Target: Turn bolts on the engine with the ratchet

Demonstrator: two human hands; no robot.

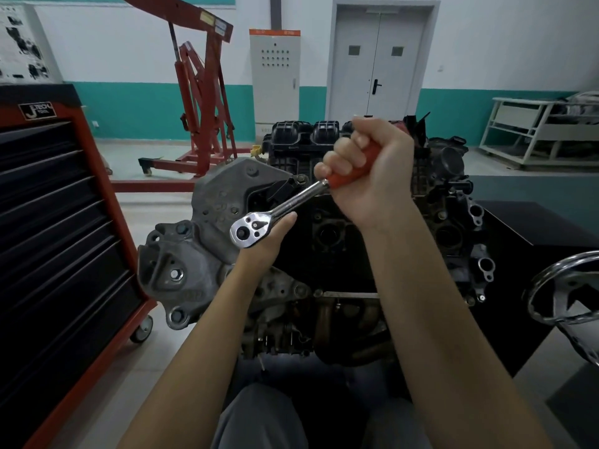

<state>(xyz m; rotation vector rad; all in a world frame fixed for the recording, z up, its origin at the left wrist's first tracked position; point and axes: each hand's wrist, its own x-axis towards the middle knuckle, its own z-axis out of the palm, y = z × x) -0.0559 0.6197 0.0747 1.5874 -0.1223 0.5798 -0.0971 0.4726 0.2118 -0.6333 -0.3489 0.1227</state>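
Observation:
A chrome ratchet wrench (pixel 275 210) with an orange handle is held over a car engine (pixel 324 254) in front of me. My right hand (pixel 366 170) grips the orange handle in a full fist. My left hand (pixel 270 236) cups the underside of the ratchet's round head, thumb along its edge; its other fingers are hidden behind the head. The wrench slopes from upper right down to lower left, above the engine's grey cast housing (pixel 194 241) and black intake manifold (pixel 308 137).
A red and black tool cabinet on wheels (pixel 64 238) stands close on the left. A red engine hoist (pixel 201 102) is behind it. A chrome wheel-like part (pixel 570 293) sits at right on a dark bench (pixel 531 228). A shelf rack (pixel 538 131) and grey doors (pixel 379 59) lie beyond.

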